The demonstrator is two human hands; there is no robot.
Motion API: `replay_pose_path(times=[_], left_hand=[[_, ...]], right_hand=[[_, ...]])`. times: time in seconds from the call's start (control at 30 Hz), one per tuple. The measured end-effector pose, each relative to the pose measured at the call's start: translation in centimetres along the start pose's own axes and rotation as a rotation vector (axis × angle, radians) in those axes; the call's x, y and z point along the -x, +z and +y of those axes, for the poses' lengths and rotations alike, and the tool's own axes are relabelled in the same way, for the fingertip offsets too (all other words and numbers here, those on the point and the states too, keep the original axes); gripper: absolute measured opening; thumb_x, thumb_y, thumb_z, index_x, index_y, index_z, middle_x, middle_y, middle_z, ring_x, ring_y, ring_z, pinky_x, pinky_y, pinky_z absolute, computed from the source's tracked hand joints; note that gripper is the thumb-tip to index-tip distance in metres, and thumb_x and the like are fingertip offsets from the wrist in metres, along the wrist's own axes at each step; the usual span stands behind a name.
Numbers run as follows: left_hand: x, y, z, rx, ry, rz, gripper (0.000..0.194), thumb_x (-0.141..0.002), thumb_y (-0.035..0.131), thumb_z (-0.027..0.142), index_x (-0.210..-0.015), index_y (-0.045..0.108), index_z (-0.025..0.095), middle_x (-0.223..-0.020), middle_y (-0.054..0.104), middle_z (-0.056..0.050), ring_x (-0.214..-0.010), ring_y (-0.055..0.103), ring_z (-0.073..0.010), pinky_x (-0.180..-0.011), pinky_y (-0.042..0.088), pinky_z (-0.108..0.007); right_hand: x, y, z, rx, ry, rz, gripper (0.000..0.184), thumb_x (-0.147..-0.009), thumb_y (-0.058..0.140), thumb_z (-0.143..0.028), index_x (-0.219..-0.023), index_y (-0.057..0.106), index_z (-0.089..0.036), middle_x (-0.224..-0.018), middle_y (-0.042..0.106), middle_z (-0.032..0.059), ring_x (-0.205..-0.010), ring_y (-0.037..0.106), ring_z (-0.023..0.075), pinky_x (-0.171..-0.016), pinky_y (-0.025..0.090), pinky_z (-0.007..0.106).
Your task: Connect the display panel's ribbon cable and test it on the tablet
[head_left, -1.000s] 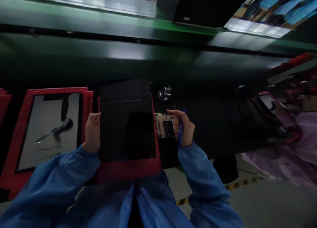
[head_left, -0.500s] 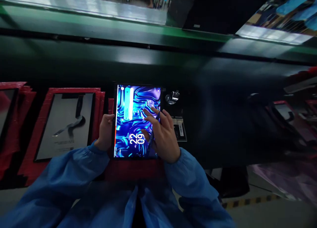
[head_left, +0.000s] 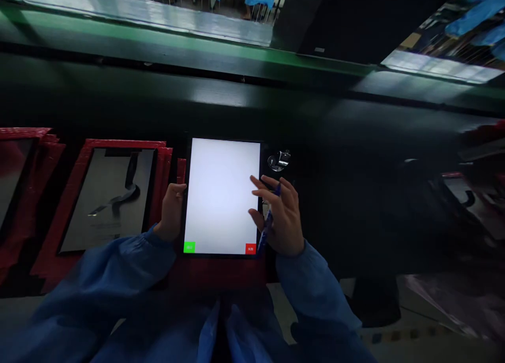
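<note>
Head view: tablet [head_left: 221, 194] between both hands' fingers [head_left: 260, 183]

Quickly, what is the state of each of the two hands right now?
Left hand: closed on the left edge of the tablet.
Right hand: fingers spread at the tablet's right edge, blue pen held in it.

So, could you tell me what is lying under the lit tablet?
The tablet rests on a red tray, whose edge shows below and left of it. Whatever else is beneath the tablet is covered.
</note>
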State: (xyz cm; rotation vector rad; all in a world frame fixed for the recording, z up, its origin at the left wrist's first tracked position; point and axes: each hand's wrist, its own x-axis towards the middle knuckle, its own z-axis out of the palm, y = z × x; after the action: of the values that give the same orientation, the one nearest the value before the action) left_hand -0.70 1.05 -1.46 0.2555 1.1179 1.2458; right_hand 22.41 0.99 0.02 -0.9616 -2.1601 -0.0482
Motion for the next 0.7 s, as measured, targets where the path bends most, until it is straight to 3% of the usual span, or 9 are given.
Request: replay_pose_path(times=[0.1, 0.17, 0.23, 0.37, 0.43, 0.57, 0.7], left_hand=[[0.2, 0.4, 0.2, 0.126, -0.079, 0.046, 0.010, -0.066, 0.054, 0.030, -0.063, 0.058, 0.020, -0.056, 0.067, -0.004, -0.066, 0.072, -0.0275, -0.054, 0.058, -0.034], [0.3, 0.5, 0.3, 0.196, -0.142, 0.046, 0.011, -0.066, 0.053, 0.028, -0.066, 0.060, 0.019, -0.055, 0.066, -0.004, -0.065, 0.072, -0.0272, -0.053, 0.057, -0.033], [0.4, 0.5, 0.3, 0.235, -0.185, 0.036, 0.015, -0.068, 0.050, 0.027, -0.066, 0.062, 0.019, -0.054, 0.065, -0.005, -0.063, 0.071, -0.0271, -0.052, 0.056, -0.032], [0.4, 0.2, 0.1, 0.202, -0.196, -0.045, 0.021, -0.065, 0.050, 0.030, -0.066, 0.066, 0.016, -0.058, 0.068, -0.008, -0.053, 0.067, -0.0259, -0.050, 0.055, -0.034], [0.4, 0.2, 0.1, 0.166, -0.198, -0.069, 0.024, -0.061, 0.051, 0.033, -0.064, 0.067, 0.015, -0.059, 0.069, -0.009, -0.050, 0.066, -0.0254, -0.048, 0.054, -0.033], [0.4, 0.3, -0.1, 0.117, -0.197, -0.032, 0.020, -0.057, 0.052, 0.034, -0.054, 0.062, 0.017, -0.049, 0.063, -0.006, -0.044, 0.061, -0.0237, -0.044, 0.049, -0.031], [0.2, -0.1, -0.8, 0.087, -0.101, -0.029, 0.017, -0.059, 0.055, 0.033, -0.052, 0.060, 0.019, -0.049, 0.063, -0.004, -0.042, 0.057, -0.0197, -0.041, 0.044, -0.028]], right_hand=[[-2.5, -1.7, 0.7, -0.056, 0.036, 0.194, 0.018, -0.099, 0.056, -0.031, -0.116, 0.058, -0.024, -0.124, 0.072, 0.0102, -0.118, 0.067, 0.0263, -0.098, 0.054, 0.045], [-4.9, -2.7, 1.8, -0.065, 0.088, 0.256, 0.012, -0.099, 0.056, -0.028, -0.109, 0.062, -0.023, -0.109, 0.076, 0.0077, -0.098, 0.073, 0.0228, -0.083, 0.058, 0.037], [-7.3, -3.2, 3.3, -0.022, 0.177, 0.149, 0.014, -0.100, 0.056, -0.030, -0.105, 0.065, -0.020, -0.091, 0.076, 0.0051, -0.078, 0.073, 0.0195, -0.071, 0.055, 0.032], [-10.3, -2.6, 6.2, -0.021, 0.327, -0.257, 0.024, -0.101, 0.055, -0.038, -0.101, 0.069, -0.018, -0.077, 0.073, 0.0028, -0.068, 0.070, 0.0189, -0.068, 0.049, 0.030], [-10.6, -2.1, 6.8, -0.011, 0.332, -0.367, 0.029, -0.102, 0.052, -0.039, -0.091, 0.069, -0.018, -0.070, 0.069, 0.0015, -0.062, 0.066, 0.0172, -0.065, 0.046, 0.028], [-10.4, -1.6, 6.2, 0.168, 0.288, -0.404, 0.040, -0.104, 0.044, -0.044, -0.081, 0.065, -0.018, -0.061, 0.062, 0.0013, -0.051, 0.058, 0.0154, -0.056, 0.038, 0.026], [-10.4, -1.4, 5.4, 0.265, 0.266, -0.378, 0.051, -0.106, 0.032, -0.050, -0.080, 0.063, -0.018, -0.054, 0.057, 0.0011, -0.044, 0.051, 0.0141, -0.050, 0.034, 0.027]])
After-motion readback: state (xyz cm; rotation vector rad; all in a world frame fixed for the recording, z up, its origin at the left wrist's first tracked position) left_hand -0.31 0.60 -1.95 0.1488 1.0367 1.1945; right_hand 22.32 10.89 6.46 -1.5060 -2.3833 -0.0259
